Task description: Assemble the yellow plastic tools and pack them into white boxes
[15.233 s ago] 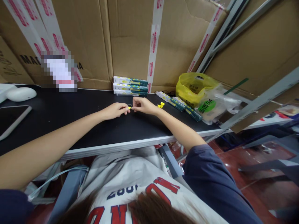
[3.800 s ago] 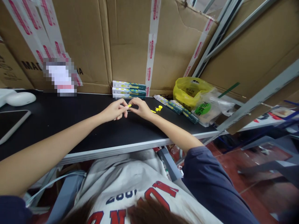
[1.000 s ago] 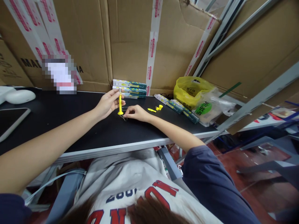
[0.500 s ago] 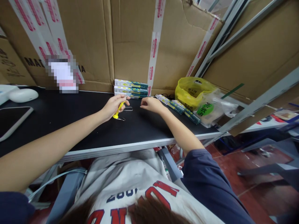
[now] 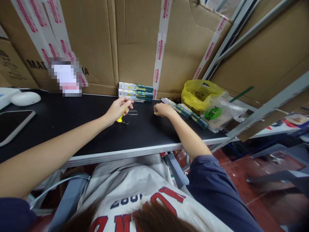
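Note:
My left hand (image 5: 121, 109) is closed around a yellow tool (image 5: 119, 119). Its lower end shows below my fingers, with a thin bent wire (image 5: 126, 122) beside it; most of the tool is hidden in the hand. Just right of that hand, a narrow metal wire loop (image 5: 132, 112) appears to lie on the black tabletop (image 5: 142, 132). Farther right, my right hand (image 5: 163, 110) is low over the table with its fingers pinched together. A tiny yellow piece (image 5: 154, 113) shows at its fingertips, too small to name.
Printed slim boxes (image 5: 135, 91) are stacked at the back, and more slim boxes (image 5: 193, 115) lie at the right. Behind these stand a yellow plastic bag (image 5: 196, 96) and a clear bag (image 5: 217, 112). A tablet (image 5: 14, 124) and white mouse (image 5: 26, 98) are at left. Cardboard (image 5: 137, 38) walls the back.
My right hand has moved right, toward the boxes, and a small yellow bit now shows at its fingertips. The left hand has turned slightly, covering more of the yellow tool.

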`<state>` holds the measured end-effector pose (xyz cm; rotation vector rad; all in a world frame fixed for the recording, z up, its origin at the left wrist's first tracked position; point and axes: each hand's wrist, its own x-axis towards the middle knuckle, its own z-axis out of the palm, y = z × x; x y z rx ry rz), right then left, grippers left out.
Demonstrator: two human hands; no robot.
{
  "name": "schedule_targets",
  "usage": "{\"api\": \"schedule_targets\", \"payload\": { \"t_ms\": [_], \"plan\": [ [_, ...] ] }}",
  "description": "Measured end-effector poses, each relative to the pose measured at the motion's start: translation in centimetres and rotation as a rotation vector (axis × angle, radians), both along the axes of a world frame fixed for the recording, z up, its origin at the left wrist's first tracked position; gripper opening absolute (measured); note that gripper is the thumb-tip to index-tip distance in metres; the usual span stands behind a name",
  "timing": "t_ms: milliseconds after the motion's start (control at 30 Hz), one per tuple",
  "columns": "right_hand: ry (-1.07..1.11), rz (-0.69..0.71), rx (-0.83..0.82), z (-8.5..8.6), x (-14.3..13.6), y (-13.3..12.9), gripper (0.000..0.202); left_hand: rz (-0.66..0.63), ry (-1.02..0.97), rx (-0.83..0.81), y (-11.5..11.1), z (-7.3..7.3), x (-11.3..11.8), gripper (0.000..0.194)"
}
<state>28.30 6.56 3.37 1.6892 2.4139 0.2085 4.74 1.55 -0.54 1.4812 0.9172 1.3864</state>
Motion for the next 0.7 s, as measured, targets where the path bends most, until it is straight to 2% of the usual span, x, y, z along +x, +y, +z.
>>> {"api": "schedule_targets", "payload": {
  "t_ms": [167, 267, 333, 433, 567, 633, 700],
  "plan": [
    [0.096, 0.051, -0.005, -0.3, -0.2, 0.1, 0.019, -0.008, 0.004, -0.029, -0.3, 0.3, 0.1, 0.010],
    [0.342, 0.116, -0.008, -0.9, -0.7, 0.3, 0.011, -0.012, 0.005, -0.040, -0.4, 0.4, 0.2, 0.016],
    [0.599, 0.131, -0.091, -1.2, -1.2, 0.3, 0.009, -0.019, 0.022, -0.026, -0.3, 0.3, 0.2, 0.020],
    [0.948, 0.159, -0.298, -1.5, -2.1, 0.2, 0.008, -0.044, 0.079, 0.022, 0.1, -0.2, 0.0, 0.021],
    [1.226, 0.240, -0.549, -1.7, -3.1, -0.2, 0.007, -0.039, 0.230, 0.120, 0.5, -0.9, -0.4, 0.022],
    [1.335, 0.285, -0.593, -2.0, -3.4, -0.1, 0.005, -0.021, 0.322, 0.152, 0.5, -1.0, -0.7, 0.023],
    [1.406, 0.341, -0.556, -2.5, -3.8, 0.1, 0.010, -0.008, 0.393, 0.168, 0.4, -1.1, -0.8, 0.023]
  ]
}}
